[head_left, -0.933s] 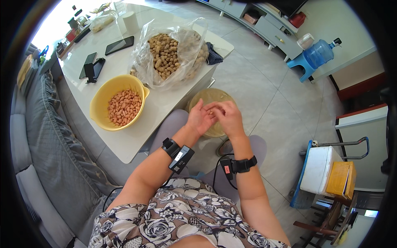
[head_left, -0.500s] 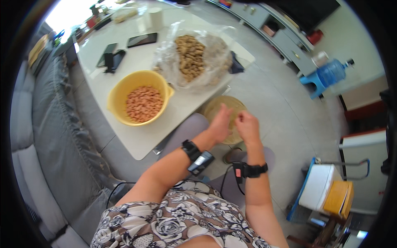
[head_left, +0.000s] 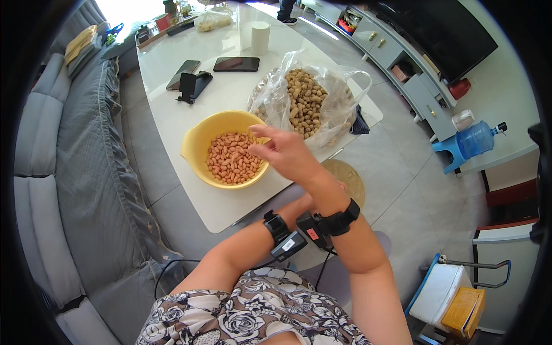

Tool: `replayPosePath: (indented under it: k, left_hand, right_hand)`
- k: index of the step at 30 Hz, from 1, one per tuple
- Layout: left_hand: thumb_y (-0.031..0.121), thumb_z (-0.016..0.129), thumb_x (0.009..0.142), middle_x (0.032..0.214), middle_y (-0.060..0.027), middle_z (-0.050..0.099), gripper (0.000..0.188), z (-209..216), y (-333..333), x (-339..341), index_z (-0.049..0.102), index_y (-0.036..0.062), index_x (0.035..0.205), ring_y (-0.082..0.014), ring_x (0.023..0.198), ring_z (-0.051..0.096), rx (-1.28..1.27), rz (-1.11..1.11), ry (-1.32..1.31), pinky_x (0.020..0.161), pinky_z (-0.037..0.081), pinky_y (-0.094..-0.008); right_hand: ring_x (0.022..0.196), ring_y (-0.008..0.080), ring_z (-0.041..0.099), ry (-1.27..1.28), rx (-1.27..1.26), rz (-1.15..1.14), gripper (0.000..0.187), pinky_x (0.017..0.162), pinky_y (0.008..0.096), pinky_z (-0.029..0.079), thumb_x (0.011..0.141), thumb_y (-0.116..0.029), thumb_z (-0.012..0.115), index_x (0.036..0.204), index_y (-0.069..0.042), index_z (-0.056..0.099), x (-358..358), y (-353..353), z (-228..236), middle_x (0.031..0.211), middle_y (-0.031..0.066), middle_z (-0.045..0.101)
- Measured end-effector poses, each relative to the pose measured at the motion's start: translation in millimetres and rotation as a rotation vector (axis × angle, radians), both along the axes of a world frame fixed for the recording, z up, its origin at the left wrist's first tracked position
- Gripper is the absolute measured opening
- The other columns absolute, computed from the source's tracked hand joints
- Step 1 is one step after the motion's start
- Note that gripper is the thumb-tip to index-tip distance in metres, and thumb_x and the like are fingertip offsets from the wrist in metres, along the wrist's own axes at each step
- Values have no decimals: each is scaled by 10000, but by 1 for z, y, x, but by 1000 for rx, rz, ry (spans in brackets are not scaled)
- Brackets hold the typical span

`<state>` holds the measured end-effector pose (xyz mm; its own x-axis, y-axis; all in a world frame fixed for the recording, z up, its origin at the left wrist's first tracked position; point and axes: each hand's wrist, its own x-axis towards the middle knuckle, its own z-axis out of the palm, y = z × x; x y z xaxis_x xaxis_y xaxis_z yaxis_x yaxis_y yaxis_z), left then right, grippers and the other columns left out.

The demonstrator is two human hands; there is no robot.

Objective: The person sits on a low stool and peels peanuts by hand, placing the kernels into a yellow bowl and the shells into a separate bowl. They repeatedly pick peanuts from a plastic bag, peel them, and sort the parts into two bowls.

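My right hand [head_left: 282,150] reaches across to the right rim of a yellow bowl [head_left: 194,138], its thumb and fingers apart with nothing visible between them. Inside the bowl lie many shelled peanuts [head_left: 230,161] with pink skins. Behind that hand, a clear plastic bag [head_left: 333,118] stands open on the table, full of unshelled peanuts [head_left: 305,100]. My left hand [head_left: 306,203] is low beside a round yellowish container [head_left: 352,175] below the table edge. My right forearm covers most of the left hand, so its fingers and anything in them are hidden.
On the white table [head_left: 213,210] are a dark phone [head_left: 236,64], another phone [head_left: 183,75], a black stand [head_left: 187,89] and a white cylinder [head_left: 260,38]. A grey sofa [head_left: 86,144] runs along the left. To the right are a blue water bottle [head_left: 476,140] and a cart with boxes [head_left: 438,287].
My right hand has moved up and left, from above the round container to the bowl's rim, and its fingers have parted. My left hand stays low, now behind the right forearm.
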<state>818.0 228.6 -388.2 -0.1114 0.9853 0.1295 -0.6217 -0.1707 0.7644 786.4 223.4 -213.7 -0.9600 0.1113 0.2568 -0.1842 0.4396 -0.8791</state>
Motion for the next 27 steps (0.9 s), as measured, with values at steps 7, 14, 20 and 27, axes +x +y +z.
replayPosePath:
  k: [7,14,20,27]
  left_hand:
    - [-6,526,785,1094,-72,568,500,41,-15,0,401,-19,1269,-109,918,573,-466,336,-193,764,487,-266]
    - [36,409,859,997,-70,594,310,69,-38,-17,504,-6,1152,-142,875,582,-556,369,-221,778,484,-319]
    - [60,459,869,967,-69,601,232,80,-46,-20,557,10,1073,-155,861,585,-600,406,-186,757,491,-329]
    - [189,475,925,994,-72,583,245,88,-24,-11,539,13,1082,-168,788,595,-327,438,-284,732,506,-313]
  right_hand:
    - [720,240,637,-111,469,-446,176,672,310,497,828,-83,521,944,-34,643,-22,98,-45,837,120,648]
    - [991,270,534,-20,892,-258,210,800,386,478,770,-86,546,958,-101,636,-54,108,-70,1015,78,570]
    - [790,194,597,-56,472,-413,213,700,323,482,757,-142,658,954,-68,626,-28,106,-51,876,60,605]
    - [716,105,552,-80,-74,-479,241,658,235,458,789,-108,663,1000,5,631,92,100,-41,839,22,589]
